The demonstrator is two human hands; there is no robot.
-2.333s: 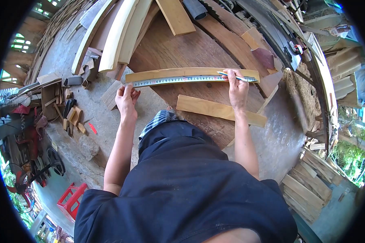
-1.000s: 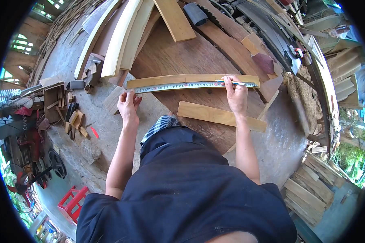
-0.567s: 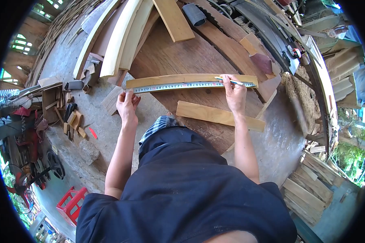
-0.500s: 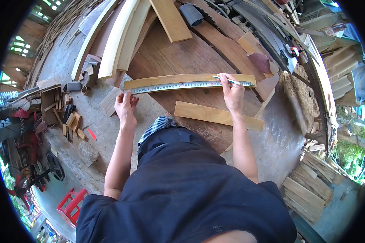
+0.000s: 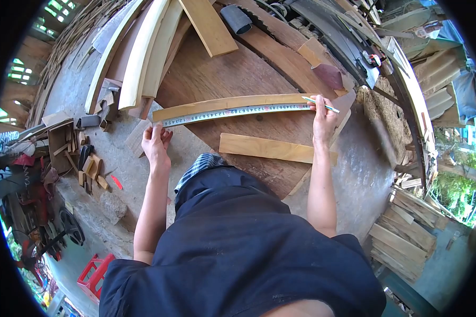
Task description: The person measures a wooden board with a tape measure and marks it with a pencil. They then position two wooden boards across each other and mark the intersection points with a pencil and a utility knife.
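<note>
A wooden strip (image 5: 230, 102) lies across a broad brown board (image 5: 232, 74), with a tape measure (image 5: 238, 112) stretched along its near edge. My left hand (image 5: 157, 143) pinches the tape at its left end, beside the strip's left tip. Between the fingers of my right hand (image 5: 323, 122) is a slim pencil (image 5: 329, 108), pointing left over the strip's right end. The tape's right end runs up to that hand; whether its fingers also touch the tape cannot be made out. Closer to my body, a second wooden piece (image 5: 269, 147) rests on the board, partly behind my right forearm.
Long pale planks (image 5: 148, 58) lean in from the upper left, beside a shorter plank (image 5: 209, 29). A dark grey cylinder (image 5: 236, 19) and sandpaper-like sheet (image 5: 328, 74) sit farther back. Wood offcuts (image 5: 92, 166) and a red stool (image 5: 95, 274) are at left.
My right hand has slid right along the strip with the pencil, reaching its right end. My left hand stays at the tape's left end. The whole view has shifted slightly.
</note>
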